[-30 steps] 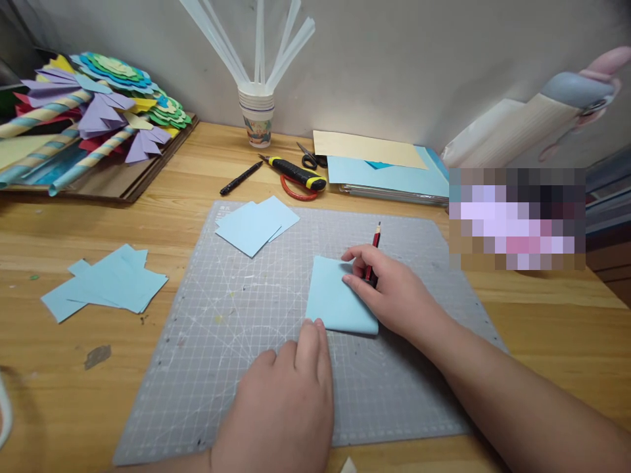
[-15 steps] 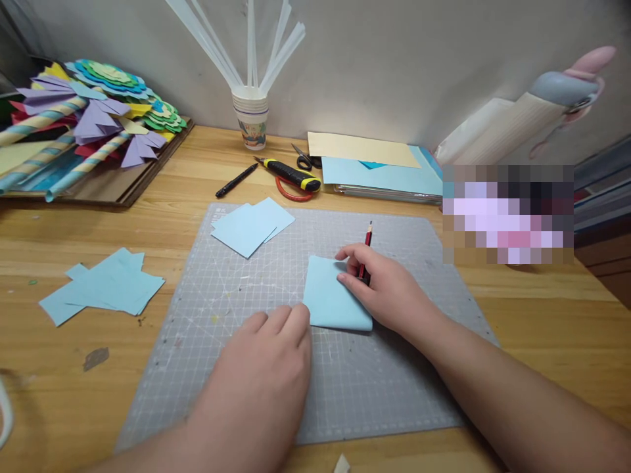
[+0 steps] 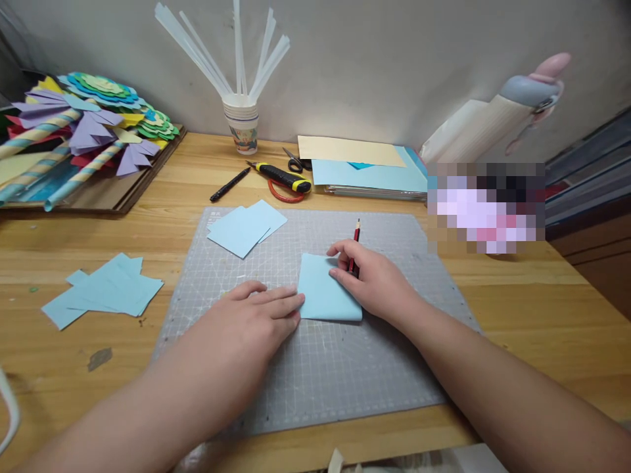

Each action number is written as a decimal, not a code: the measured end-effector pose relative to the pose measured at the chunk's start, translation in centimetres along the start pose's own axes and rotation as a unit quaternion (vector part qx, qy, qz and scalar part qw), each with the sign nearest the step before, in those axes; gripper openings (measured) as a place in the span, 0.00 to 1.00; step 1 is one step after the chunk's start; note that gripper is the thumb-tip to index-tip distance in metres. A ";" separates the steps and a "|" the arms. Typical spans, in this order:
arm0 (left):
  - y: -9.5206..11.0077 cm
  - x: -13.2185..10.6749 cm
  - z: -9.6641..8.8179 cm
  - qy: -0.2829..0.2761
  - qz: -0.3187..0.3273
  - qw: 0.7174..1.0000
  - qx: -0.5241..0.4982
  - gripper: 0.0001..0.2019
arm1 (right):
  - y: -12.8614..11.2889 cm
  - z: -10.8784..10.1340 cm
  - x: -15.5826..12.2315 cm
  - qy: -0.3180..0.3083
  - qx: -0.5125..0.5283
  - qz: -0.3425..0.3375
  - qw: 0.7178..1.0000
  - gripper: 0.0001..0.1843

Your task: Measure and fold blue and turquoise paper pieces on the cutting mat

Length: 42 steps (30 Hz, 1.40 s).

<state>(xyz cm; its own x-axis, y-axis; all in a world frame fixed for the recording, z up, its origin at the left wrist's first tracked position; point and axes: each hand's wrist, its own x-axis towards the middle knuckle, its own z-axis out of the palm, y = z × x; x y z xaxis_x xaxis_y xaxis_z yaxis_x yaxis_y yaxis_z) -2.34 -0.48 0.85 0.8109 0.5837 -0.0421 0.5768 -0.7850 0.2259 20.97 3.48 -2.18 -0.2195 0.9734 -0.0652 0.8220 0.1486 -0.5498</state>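
Observation:
A folded sheet of light blue paper (image 3: 325, 292) lies on the grey cutting mat (image 3: 315, 387), its rounded fold toward me. My left hand (image 3: 261, 315) rests on the mat with its fingers stretched out, the tips at the paper's lower left edge. In my right hand (image 3: 369, 272) is a red and black pencil (image 3: 356, 236), its sharpened tip pointing away from me. The thumb and index finger of that hand touch the paper's right side. More blue paper pieces (image 3: 241, 231) overlap at the mat's upper left.
Left of the mat lie blue paper scraps (image 3: 106, 286). Behind it are a black pen (image 3: 230, 184), a utility knife (image 3: 280, 176), scissors (image 3: 296, 161), a paper cup (image 3: 243, 128) with white strips, and a paper stack (image 3: 365, 174). Paper flowers (image 3: 93, 121) fill the back left.
My left hand has flattened, its fingers stretching out along the paper's lower left edge. The right hand keeps the pencil in the same hold. The whole view has shifted slightly.

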 end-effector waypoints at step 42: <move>0.6 0.1 0.2 -0.004 -0.010 1.000 0.002 0.18 | -8.5 3.9 -10.2 -0.084 -0.266 -0.091 0.956 0.31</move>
<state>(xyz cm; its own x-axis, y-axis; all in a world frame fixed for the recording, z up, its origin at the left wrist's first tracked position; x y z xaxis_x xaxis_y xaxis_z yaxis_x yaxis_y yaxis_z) -1.90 -0.88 0.81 0.7997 0.5979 -0.0550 0.5937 -0.7739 0.2204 14.16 -8.40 -0.11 -0.4294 0.8877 -0.1659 0.9030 0.4245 -0.0663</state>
